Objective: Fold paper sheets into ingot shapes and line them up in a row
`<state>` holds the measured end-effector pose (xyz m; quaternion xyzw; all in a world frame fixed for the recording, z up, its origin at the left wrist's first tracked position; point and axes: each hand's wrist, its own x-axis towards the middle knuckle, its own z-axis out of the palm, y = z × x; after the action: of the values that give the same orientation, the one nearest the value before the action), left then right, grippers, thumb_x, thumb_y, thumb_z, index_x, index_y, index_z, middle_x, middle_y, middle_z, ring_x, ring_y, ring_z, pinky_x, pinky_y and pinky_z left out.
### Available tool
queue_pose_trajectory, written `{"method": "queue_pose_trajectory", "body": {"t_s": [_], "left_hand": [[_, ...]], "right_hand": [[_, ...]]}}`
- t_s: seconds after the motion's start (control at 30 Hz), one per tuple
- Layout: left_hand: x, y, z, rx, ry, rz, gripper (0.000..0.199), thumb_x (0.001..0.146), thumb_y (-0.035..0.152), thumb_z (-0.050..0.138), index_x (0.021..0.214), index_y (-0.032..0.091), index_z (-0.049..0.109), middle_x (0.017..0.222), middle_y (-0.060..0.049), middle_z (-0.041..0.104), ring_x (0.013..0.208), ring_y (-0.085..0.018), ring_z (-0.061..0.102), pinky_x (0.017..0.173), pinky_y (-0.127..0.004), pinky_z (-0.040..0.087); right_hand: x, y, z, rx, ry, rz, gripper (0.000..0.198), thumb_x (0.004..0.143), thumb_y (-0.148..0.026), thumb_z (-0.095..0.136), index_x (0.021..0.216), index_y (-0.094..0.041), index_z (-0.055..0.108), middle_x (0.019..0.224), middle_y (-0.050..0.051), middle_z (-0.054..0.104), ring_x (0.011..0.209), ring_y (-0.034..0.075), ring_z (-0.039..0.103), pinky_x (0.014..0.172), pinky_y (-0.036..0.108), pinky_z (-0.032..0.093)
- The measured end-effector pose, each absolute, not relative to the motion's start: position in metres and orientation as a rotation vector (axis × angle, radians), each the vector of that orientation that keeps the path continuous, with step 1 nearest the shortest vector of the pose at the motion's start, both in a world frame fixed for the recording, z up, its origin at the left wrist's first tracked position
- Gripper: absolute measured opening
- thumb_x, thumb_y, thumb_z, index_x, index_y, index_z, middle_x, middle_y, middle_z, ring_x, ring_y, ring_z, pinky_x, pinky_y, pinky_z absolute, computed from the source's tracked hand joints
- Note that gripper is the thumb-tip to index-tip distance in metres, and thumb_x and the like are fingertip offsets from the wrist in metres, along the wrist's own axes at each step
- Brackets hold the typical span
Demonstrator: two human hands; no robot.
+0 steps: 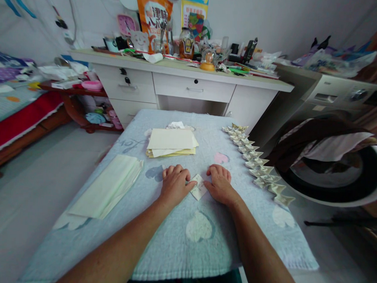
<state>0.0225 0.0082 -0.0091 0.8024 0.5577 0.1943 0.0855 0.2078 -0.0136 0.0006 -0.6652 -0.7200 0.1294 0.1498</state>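
A small folded paper square [199,187] lies on the cloth-covered table, turned with one corner toward me. My left hand [177,183] is at its left side, fingers curled and thumb tip on the paper's edge. From the right, my right hand [219,183] holds the opposite edge, its fingers bent down against the cloth. Both hands are closed at the paper, and their tips cover its side corners. Beyond them sits a stack of cream paper sheets [171,139]. A pile of larger pale green sheets [108,188] lies to the left.
Several folded paper boats [257,163] form a row along the table's right side. A crumpled white tissue [176,125] lies behind the stack. A cluttered white desk [193,86] stands at the back, and an open washing machine [332,171] holding clothes is at right.
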Motion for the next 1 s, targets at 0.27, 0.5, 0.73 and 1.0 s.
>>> {"method": "queue_pose_trajectory", "body": {"t_s": [0.27, 0.5, 0.73, 1.0], "left_hand": [[0.022, 0.009, -0.01, 2.388, 1.629, 0.601, 0.021, 0.075, 0.045, 0.07, 0.08, 0.024, 0.065, 0.09, -0.003, 0.059, 0.095, -0.025, 0.047, 0.085, -0.039, 0.027], [0.023, 0.011, -0.009, 2.371, 1.57, 0.604, 0.019, 0.073, 0.04, 0.071, 0.08, 0.024, 0.064, 0.091, -0.003, 0.059, 0.095, -0.024, 0.049, 0.083, -0.038, 0.03], [0.022, 0.01, -0.005, 2.244, 1.333, 0.747, 0.013, 0.077, 0.031, 0.066, 0.077, 0.021, 0.058, 0.082, 0.0, 0.062, 0.088, -0.02, 0.054, 0.081, -0.033, 0.035], [0.019, 0.007, 0.003, 2.05, 1.096, 0.861, 0.01, 0.079, 0.027, 0.061, 0.086, 0.021, 0.065, 0.081, -0.001, 0.062, 0.084, -0.018, 0.054, 0.077, -0.029, 0.039]], "right_hand": [[0.22, -0.018, 0.01, -1.896, -2.11, 0.489, 0.046, 0.075, -0.018, 0.051, 0.119, -0.024, 0.043, 0.133, 0.009, 0.043, 0.124, 0.025, 0.035, 0.104, 0.045, 0.024], [0.222, -0.014, 0.008, -1.785, -2.1, 0.5, 0.04, 0.072, -0.012, 0.051, 0.111, -0.022, 0.052, 0.134, 0.008, 0.042, 0.124, 0.025, 0.034, 0.103, 0.044, 0.025], [0.208, -0.016, 0.007, -1.629, -2.143, 0.431, 0.014, 0.08, -0.029, 0.061, 0.091, -0.02, 0.062, 0.127, 0.008, 0.048, 0.121, 0.026, 0.037, 0.103, 0.046, 0.025], [0.202, -0.017, 0.013, -1.367, -2.093, 0.553, 0.005, 0.084, -0.024, 0.06, 0.083, -0.019, 0.063, 0.122, 0.007, 0.052, 0.12, 0.023, 0.04, 0.104, 0.042, 0.028]]}}
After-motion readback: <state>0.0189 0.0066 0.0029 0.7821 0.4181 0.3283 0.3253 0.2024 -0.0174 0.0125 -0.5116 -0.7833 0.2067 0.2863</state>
